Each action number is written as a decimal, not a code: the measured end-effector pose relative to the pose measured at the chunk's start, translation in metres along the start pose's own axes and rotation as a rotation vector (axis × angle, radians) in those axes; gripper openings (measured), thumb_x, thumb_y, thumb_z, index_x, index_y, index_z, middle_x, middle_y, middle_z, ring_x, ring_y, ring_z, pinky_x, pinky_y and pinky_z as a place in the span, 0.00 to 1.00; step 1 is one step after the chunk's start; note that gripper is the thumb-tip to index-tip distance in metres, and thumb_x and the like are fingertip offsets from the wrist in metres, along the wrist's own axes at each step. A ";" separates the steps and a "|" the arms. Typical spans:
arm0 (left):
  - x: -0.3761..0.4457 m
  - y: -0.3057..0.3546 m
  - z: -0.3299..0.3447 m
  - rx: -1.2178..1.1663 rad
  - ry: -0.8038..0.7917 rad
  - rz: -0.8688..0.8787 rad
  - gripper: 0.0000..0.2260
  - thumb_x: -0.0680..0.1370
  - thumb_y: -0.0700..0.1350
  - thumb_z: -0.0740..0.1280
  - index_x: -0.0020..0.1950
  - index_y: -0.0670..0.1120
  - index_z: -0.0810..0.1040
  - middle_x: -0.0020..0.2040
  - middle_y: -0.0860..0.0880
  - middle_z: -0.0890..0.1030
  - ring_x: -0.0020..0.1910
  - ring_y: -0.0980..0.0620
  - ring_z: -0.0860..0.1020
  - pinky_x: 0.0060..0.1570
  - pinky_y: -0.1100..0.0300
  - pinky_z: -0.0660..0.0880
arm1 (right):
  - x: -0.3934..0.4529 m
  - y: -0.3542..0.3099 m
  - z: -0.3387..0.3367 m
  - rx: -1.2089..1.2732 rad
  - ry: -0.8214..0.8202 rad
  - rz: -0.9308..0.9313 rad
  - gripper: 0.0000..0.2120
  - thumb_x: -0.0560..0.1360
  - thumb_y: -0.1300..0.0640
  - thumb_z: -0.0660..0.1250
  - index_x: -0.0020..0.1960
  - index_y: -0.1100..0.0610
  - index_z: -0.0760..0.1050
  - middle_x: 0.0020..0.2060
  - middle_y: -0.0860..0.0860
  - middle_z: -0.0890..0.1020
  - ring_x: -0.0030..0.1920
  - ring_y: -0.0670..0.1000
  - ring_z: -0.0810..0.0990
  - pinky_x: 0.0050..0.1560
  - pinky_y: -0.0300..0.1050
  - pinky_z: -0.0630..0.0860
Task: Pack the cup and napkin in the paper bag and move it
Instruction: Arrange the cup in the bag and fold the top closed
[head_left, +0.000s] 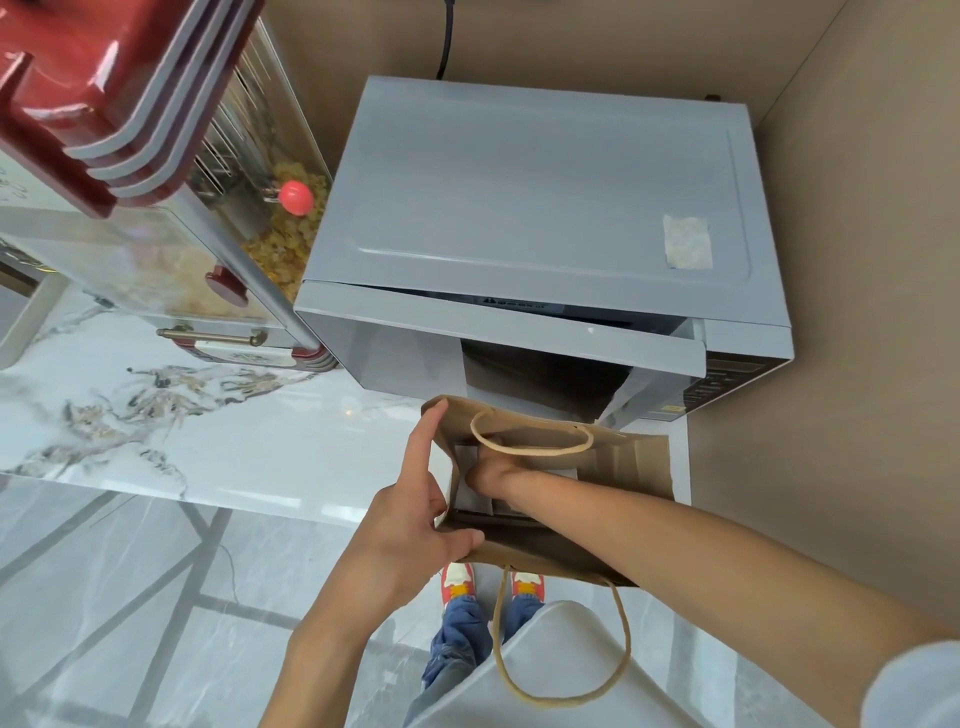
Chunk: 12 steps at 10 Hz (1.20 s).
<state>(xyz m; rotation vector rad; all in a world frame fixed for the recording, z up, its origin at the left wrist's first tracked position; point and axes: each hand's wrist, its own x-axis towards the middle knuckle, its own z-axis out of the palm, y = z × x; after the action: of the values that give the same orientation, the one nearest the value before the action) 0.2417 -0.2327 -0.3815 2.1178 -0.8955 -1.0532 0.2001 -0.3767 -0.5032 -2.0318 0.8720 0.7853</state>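
Note:
A brown paper bag (631, 460) with twine handles stands open at the marble counter's front edge, just before the microwave. My left hand (415, 512) grips the bag's left rim, thumb on the near edge and forefinger stretched up along the side. My right hand (493, 475) reaches down inside the bag, its fingers mostly hidden, touching a white napkin (465, 483) that lies within. I cannot tell whether the fingers hold the napkin. No cup shows in the bag's visible part.
A grey microwave (530, 197) with its door ajar stands right behind the bag. A red popcorn machine (156, 171) fills the counter's left. A beige wall (857, 260) closes the right side. The marble counter (208, 431) stretches left; my feet show below on the floor.

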 end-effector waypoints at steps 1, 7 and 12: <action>0.001 -0.001 0.002 -0.011 -0.003 0.005 0.53 0.70 0.39 0.78 0.75 0.68 0.42 0.30 0.52 0.70 0.27 0.62 0.76 0.25 0.70 0.70 | -0.011 -0.003 -0.003 0.055 0.008 0.037 0.19 0.81 0.59 0.59 0.71 0.61 0.71 0.68 0.61 0.76 0.69 0.62 0.73 0.69 0.54 0.69; 0.005 -0.004 0.002 -0.011 -0.054 0.030 0.56 0.69 0.40 0.79 0.71 0.76 0.38 0.32 0.54 0.72 0.29 0.56 0.77 0.25 0.71 0.70 | -0.100 0.029 -0.055 0.187 0.055 0.137 0.10 0.76 0.59 0.66 0.57 0.56 0.79 0.50 0.52 0.83 0.49 0.48 0.83 0.49 0.43 0.82; 0.000 0.018 -0.004 0.180 -0.230 -0.010 0.63 0.68 0.43 0.78 0.62 0.75 0.22 0.36 0.53 0.70 0.36 0.52 0.77 0.42 0.51 0.81 | -0.119 0.051 -0.075 -0.336 -0.053 0.180 0.28 0.75 0.66 0.69 0.72 0.52 0.70 0.68 0.54 0.74 0.66 0.56 0.74 0.56 0.44 0.72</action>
<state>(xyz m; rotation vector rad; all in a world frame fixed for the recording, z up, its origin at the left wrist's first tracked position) 0.2393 -0.2422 -0.3660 2.1774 -1.1276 -1.2830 0.1089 -0.4256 -0.3956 -2.2293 0.9535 1.1444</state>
